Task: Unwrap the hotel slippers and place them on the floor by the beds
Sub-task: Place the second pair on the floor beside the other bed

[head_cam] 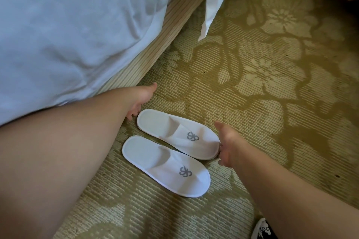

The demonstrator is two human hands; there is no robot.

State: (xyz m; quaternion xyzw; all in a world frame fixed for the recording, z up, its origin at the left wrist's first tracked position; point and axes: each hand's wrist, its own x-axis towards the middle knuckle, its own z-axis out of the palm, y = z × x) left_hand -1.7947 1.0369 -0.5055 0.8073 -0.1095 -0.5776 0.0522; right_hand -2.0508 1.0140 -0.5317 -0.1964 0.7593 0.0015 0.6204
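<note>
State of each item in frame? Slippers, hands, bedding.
far slipper: unwrapped, sole down on the carpet
near slipper: unwrapped, sole down, beside the far slipper, untouched
left hand: by the far slipper's heel, fingers loosely curled, holding nothing
right hand: open, fingertips at the far slipper's toe
duvet: rumpled, hanging over the bed edge

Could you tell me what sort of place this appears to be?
Most likely a hotel bedroom: a white-sheeted bed, floral carpet, and a pair of white logo slippers set on the floor beside it.
</note>
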